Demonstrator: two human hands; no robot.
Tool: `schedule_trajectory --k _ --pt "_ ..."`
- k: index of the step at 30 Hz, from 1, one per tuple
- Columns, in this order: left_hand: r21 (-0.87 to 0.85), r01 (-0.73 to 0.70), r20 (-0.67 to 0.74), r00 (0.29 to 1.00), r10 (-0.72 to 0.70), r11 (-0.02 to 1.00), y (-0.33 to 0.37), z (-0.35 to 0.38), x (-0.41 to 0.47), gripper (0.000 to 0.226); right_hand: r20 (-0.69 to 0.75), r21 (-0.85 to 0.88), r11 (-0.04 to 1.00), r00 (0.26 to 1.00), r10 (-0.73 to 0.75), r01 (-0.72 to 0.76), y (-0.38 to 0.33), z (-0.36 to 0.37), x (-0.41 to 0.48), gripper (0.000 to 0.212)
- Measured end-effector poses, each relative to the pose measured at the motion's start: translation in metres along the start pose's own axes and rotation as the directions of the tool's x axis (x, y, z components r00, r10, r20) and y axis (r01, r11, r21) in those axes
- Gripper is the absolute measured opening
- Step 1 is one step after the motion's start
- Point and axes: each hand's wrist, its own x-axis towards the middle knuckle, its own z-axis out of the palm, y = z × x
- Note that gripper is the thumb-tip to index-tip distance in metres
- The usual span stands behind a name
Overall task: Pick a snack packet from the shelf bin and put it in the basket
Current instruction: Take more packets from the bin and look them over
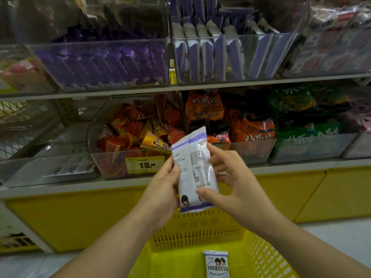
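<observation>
A white and purple snack packet [192,169] is held upright in front of the lower shelf, its back side toward me. My left hand [162,189] grips its left edge, thumb on the front. My right hand [230,185] pinches its right side, thumb near the bottom and fingers behind. Below my hands stands the yellow plastic basket [192,229]. Another white and purple packet [216,264] lies flat on the basket floor. The clear shelf bin [230,57] with matching packets sits on the upper shelf, above my hands.
A clear bin of purple packets [104,63] sits at upper left. On the lower shelf are bins of red and orange cone snacks [136,135], orange bags [241,125] and green bags [305,117]. A yellow price tag [145,165] reads 15. Yellow cabinet fronts [70,221] run below.
</observation>
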Motion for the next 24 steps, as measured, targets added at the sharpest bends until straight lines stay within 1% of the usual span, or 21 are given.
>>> schedule_trajectory --k 2,5,7,10,11,14,16,19,21,24 --pt "-0.068 0.026 -0.040 0.999 -0.029 0.997 0.000 0.000 0.001 0.037 0.024 0.126 0.992 1.000 0.003 -0.006 -0.003 -0.001 0.000 0.085" --pt "-0.146 0.040 -0.078 0.996 -0.052 0.988 0.003 -0.002 0.002 0.036 0.071 0.297 0.952 0.996 0.048 -0.067 -0.005 -0.003 0.001 0.086" --pt "-0.168 0.044 -0.094 0.994 -0.060 0.985 0.005 -0.003 0.003 0.037 0.073 0.328 0.938 0.993 0.088 -0.107 -0.004 -0.004 0.001 0.081" --pt "-0.146 0.014 -0.103 0.994 -0.030 0.989 0.007 -0.002 0.003 0.036 0.051 0.358 0.923 0.990 0.132 -0.142 -0.002 -0.008 0.004 0.064" --pt "-0.134 -0.002 -0.101 0.995 -0.012 0.991 0.008 -0.002 0.003 0.036 0.063 0.364 0.919 0.989 0.136 -0.150 -0.001 -0.010 0.005 0.059" --pt "-0.145 -0.036 -0.098 0.995 0.021 0.989 0.011 -0.002 0.002 0.039 0.156 0.320 0.927 0.976 0.153 -0.197 -0.001 -0.017 0.006 0.057" --pt "-0.132 -0.050 -0.093 0.995 0.038 0.990 0.013 -0.002 0.001 0.047 0.178 0.287 0.931 0.967 0.181 -0.226 -0.001 -0.020 0.006 0.058" --pt "-0.092 -0.066 -0.080 0.995 0.059 0.994 0.016 -0.001 -0.001 0.058 0.147 0.248 0.939 0.967 0.207 -0.239 -0.001 -0.021 0.007 0.058" --pt "-0.089 -0.081 -0.071 0.995 0.075 0.993 0.016 0.000 -0.001 0.059 0.124 0.177 0.959 0.972 0.201 -0.221 -0.001 -0.020 0.006 0.057" --pt "-0.073 -0.120 -0.114 0.987 0.111 0.990 0.016 0.000 -0.002 0.059 0.116 0.055 0.982 0.978 0.176 -0.183 -0.001 -0.017 0.004 0.061"
